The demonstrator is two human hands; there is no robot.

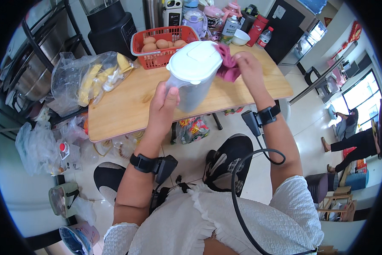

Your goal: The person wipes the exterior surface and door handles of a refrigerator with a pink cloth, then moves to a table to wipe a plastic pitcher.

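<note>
My left hand (166,101) grips the handle of a translucent plastic pitcher (193,92) with a white lid (195,60). The pitcher is held over the front part of a wooden table (124,110), tilted a little. In my right hand (249,65) is a bunched pink cloth (228,67), pinched between thumb and fingers. The cloth lies against the pitcher's right side by the lid's edge; whether it presses firmly cannot be told. The fingers of my left hand behind the handle are mostly hidden.
Behind the pitcher stands a red basket (151,60) of eggs. A clear plastic bag (92,79) with yellow contents lies at left, near a black blender base (112,32). Bottles, a spray can (229,30) and a white bowl (241,37) line the back. Two people are at far right.
</note>
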